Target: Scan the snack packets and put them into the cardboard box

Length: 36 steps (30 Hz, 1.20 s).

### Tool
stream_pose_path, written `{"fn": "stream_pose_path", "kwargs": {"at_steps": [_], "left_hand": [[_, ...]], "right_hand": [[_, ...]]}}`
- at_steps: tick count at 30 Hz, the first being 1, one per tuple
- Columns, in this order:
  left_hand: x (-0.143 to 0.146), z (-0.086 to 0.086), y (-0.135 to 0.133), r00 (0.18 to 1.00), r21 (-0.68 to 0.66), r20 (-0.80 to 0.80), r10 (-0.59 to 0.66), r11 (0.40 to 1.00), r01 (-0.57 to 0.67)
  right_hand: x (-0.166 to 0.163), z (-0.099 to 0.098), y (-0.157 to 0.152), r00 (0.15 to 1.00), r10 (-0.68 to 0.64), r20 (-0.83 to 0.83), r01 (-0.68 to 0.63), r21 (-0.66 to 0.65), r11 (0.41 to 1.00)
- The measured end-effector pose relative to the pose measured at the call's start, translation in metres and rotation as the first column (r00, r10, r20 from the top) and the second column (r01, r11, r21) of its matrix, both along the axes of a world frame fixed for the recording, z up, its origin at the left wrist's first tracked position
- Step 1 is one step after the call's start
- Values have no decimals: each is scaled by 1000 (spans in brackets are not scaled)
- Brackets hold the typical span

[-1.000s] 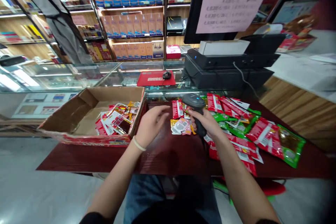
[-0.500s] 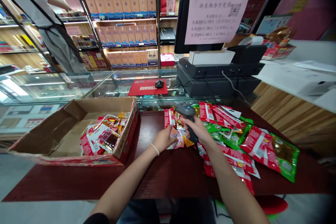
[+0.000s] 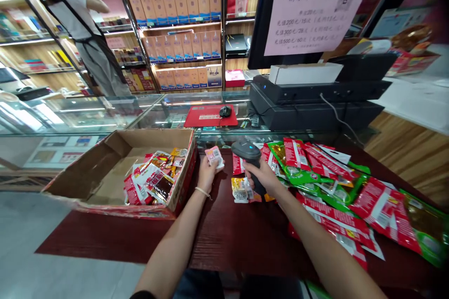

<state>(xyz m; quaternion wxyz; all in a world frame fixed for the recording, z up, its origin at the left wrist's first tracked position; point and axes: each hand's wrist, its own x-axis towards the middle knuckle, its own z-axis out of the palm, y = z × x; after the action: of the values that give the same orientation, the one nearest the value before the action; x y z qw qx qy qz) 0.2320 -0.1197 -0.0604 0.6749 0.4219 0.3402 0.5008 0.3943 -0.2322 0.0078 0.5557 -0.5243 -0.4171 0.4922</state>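
Observation:
My left hand (image 3: 206,174) grips a small pink snack packet (image 3: 214,157) with a barcode label facing up, just right of the cardboard box. My right hand (image 3: 264,175) is wrapped round the handle of a black barcode scanner (image 3: 246,150), whose head points left toward the packet and shows a blue light. Below the scanner lies a small yellow-and-clear snack packet (image 3: 241,190). Red snack packets (image 3: 375,205) and green-edged ones (image 3: 308,175) are heaped to the right, partly under my right forearm. The open cardboard box (image 3: 80,201) on the left holds several mixed packets (image 3: 154,180).
Behind the dark red table (image 3: 224,243) runs a glass display counter (image 3: 147,107) bearing a red mouse pad (image 3: 199,116) and a black mouse (image 3: 225,111). A monitor (image 3: 257,32) with a pink paper sign stands at the right. Another person (image 3: 84,32) is by the shelves.
My left hand has lifted the pink packet off the heap and moved it left, toward the box. The scanner stays in my right hand. The view has shifted, so the scene sits differently.

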Motion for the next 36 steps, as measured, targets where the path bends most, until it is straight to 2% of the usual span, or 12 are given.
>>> {"fn": "stream_pose_path", "kwargs": {"at_steps": [3,7,15,19,22,24,26,31,34,36], "left_hand": [[1,-3,0,996,-1,-70,58,998,-59],[1,-6,2,993,-24,-75,89,996,-91],[1,-10,5,980,3,-173,96,995,-97],[1,-11,4,990,-11,-106,94,995,-96],[1,-5,-1,983,49,-126,135,990,-129],[1,6,-6,977,120,-150,152,984,-135],[1,24,-15,980,183,-138,143,976,-117],[-19,90,-40,985,335,-120,128,939,-82],[-51,129,-51,938,478,-240,251,871,-111],[-78,148,-54,848,597,-335,411,789,-146]], "right_hand": [[3,-10,-9,1000,-17,3,17,-26,1000],[10,-16,-17,999,-6,42,9,-65,998],[6,-11,-18,982,21,189,0,-112,994],[4,-7,-20,993,-26,118,39,-104,994],[6,-5,-19,999,-34,24,36,-58,998],[8,-4,-18,998,-56,-39,55,-38,998],[11,-3,-17,993,-88,-75,86,-40,996],[12,1,-16,992,-90,-83,89,-14,996],[7,4,-17,993,-62,-98,62,1,998],[3,5,-17,994,-34,-100,35,8,999]]}}
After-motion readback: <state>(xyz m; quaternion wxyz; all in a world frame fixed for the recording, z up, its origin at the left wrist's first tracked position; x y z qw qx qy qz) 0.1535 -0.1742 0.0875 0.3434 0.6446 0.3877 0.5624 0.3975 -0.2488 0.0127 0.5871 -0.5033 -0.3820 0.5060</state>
